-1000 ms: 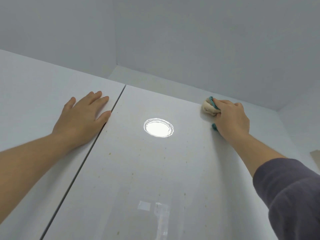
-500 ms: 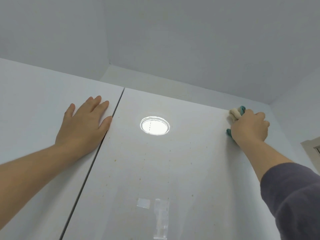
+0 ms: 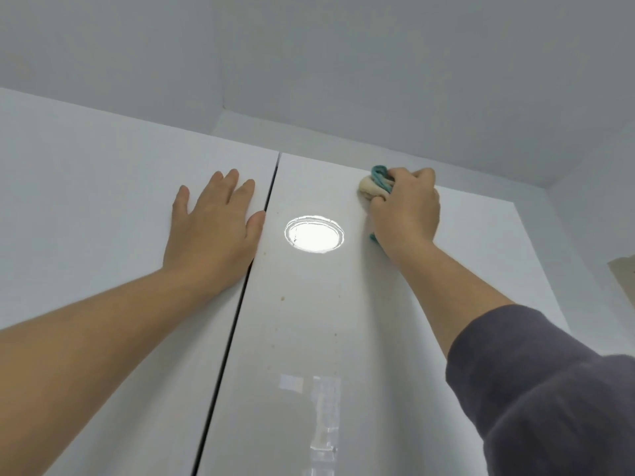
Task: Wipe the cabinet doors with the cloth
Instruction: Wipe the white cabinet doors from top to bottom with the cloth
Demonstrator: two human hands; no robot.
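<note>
Over at nine o'clock stood the left door [image 3: 86,201], plain white. The left hand [image 3: 213,231] lay flat on it near its top corner, palm down, fingers straight and pointing toward one o'clock. It was released, grasping nothing. The thumb tip reached almost to the dark seam [image 3: 240,304] between the two doors. The bare forearm [image 3: 103,355] ran down from that hand toward eight o'clock.

The seam slanted from one o'clock down to seven. Past it the right door [image 3: 309,338] filled the middle of the view, glossy. A bright round reflection [image 3: 313,234] sat on it at three o'clock of the left thumb. A few small brown specks [image 3: 282,298] dotted the gloss at six o'clock of that glare.

At one o'clock of the reflection, close under the right door's top edge, the cloth [image 3: 372,187] was pressed against the door, bunched up, cream with teal folds. The right hand [image 3: 407,214] was clenched around it, fingers curled over the wad. A teal scrap poked out below the heel of the hand at seven o'clock. A dark grey sleeve [image 3: 549,389] covered that arm down at four o'clock.

The pale ceiling [image 3: 343,63] spread overhead at twelve. At the three o'clock edge sat a tan patch [image 3: 623,280]; I could not tell what it was.
</note>
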